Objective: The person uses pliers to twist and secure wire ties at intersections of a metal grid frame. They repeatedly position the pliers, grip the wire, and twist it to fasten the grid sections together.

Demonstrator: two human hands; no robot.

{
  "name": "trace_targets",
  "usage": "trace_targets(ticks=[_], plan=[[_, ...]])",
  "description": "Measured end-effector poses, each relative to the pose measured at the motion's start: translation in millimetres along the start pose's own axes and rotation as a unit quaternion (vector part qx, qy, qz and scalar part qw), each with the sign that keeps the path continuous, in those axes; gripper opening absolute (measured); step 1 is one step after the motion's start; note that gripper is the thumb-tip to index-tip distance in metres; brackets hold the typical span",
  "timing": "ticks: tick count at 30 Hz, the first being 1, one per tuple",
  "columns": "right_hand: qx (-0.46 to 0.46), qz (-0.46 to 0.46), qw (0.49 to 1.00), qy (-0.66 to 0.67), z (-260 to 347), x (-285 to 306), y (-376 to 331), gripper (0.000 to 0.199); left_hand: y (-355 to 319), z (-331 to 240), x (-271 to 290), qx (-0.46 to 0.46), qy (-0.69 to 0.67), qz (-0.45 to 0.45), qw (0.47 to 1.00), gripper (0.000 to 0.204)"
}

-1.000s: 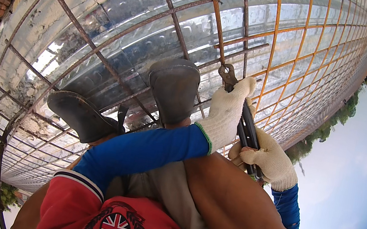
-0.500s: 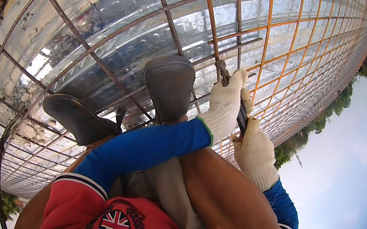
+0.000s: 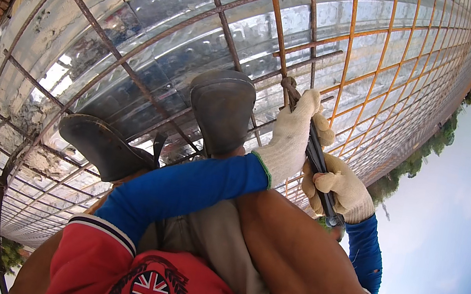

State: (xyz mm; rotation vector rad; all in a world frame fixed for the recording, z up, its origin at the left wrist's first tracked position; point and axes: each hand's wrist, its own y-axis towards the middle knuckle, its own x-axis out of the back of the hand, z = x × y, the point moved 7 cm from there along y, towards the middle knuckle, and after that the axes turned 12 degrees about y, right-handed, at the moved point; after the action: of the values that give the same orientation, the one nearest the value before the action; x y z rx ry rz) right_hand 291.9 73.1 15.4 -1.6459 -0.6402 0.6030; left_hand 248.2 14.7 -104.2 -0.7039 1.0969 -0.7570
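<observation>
Both of my hands wear off-white knitted gloves. My left hand (image 3: pixel 293 131) is closed around the upper part of a long, dark pair of pincers (image 3: pixel 316 152), close to the rebar mesh. A brown metal head (image 3: pixel 289 88) shows just past its fingers, against a crossing of the bars; whether it bites on a bar or wire I cannot tell. Lower down, my right hand (image 3: pixel 340 188) grips the black handles, which stick out below it. One bare fingertip pokes through that glove.
Rusty rebar mesh (image 3: pixel 350 42) stretches over shiny metal decking (image 3: pixel 245 44). My dark shoes (image 3: pixel 221 108) rest on the bars. Cracked concrete (image 3: pixel 34 53) lies to the left, with bent bars (image 3: pixel 3 184) at the lower left. Trees (image 3: pixel 424 158) and sky are on the right.
My right hand has turned and shifted slightly right, so more of the handles shows, including their lower end. My left hand stays near the same bar crossing.
</observation>
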Motion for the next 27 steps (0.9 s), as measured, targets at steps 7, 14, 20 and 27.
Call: trace_targets(ticks=[7, 14, 20, 27], plan=[[0.082, -0.09, 0.943, -0.31, 12, 5, 13, 0.036, 5, 2, 6, 0.02, -0.003, -0.006, 1.0, 0.047], [0.135, -0.212, 0.783, -0.569, 23, -1, 3, 0.041, 10, 0, 0, 0.038, 0.009, -0.096, 0.995, 0.042], [-0.054, 0.077, 0.987, 0.129, -18, 11, 13, 0.046, 13, 2, 0, 0.035, -0.048, 0.03, 0.998, 0.026], [0.154, -0.247, 0.758, -0.583, 13, 9, 0, 0.046, 6, 5, -2, 0.063, -0.033, 0.005, 0.997, 0.029]])
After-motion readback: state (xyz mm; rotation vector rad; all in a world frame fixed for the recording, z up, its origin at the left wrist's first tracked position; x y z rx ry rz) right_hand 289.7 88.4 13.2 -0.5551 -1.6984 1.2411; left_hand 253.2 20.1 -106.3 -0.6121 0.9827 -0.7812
